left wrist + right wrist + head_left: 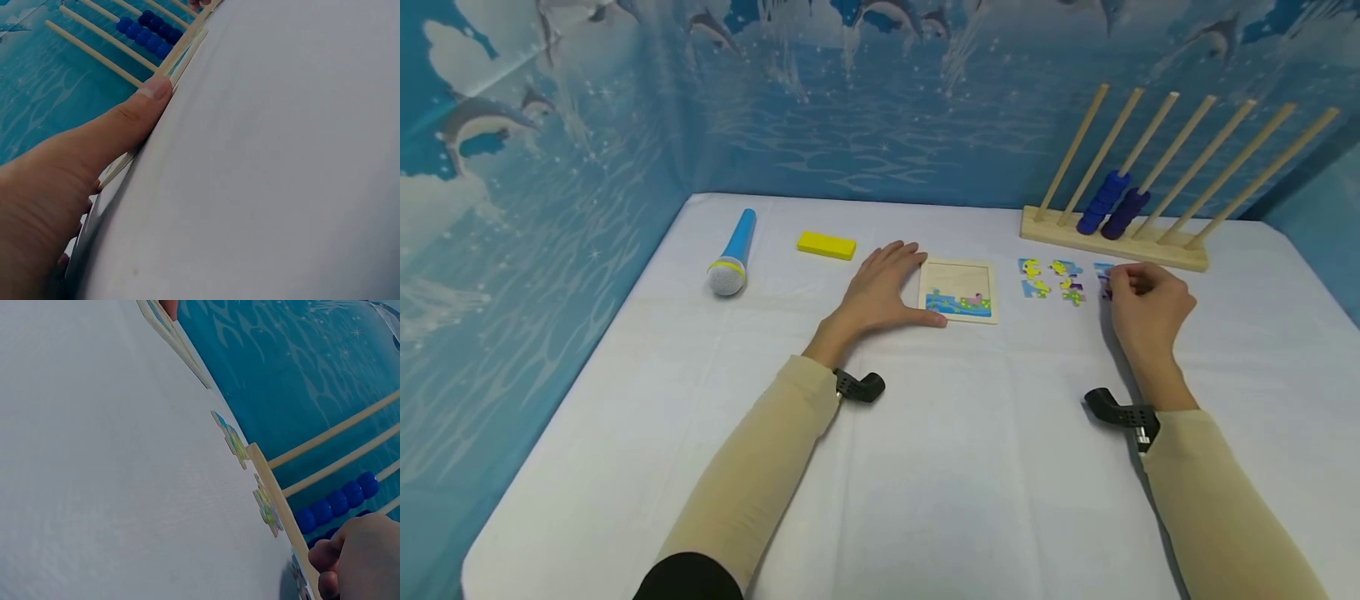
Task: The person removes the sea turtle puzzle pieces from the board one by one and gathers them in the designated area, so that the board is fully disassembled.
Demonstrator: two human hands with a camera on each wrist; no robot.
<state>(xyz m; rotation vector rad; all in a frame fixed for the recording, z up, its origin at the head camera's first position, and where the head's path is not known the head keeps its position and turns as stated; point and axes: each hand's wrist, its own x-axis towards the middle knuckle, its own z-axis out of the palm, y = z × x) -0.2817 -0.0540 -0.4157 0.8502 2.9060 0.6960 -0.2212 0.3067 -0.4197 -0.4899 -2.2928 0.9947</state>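
A square wooden puzzle tray (957, 279) has picture pieces along its near side, and bare wood shows above them. My left hand (883, 292) lies at the tray's left side with fingers spread, the thumb at its near edge. To the right, my right hand (1152, 308) has its fingers curled at a blue-and-purple puzzle piece (1103, 269), thumb and forefinger pinching its edge. Its palm side is hidden. Between the tray and this hand lie several loose puzzle pieces (1035, 288), also seen at a low angle as pieces (232, 440) in the right wrist view.
Behind the right hand stands a wooden bead rack (1037, 227) with upright rods, blue beads (1102, 202) and dark purple beads (1125, 214). A yellow block (826, 245) and a blue toy microphone (736, 254) lie at the back left of the white-covered table (940, 467).
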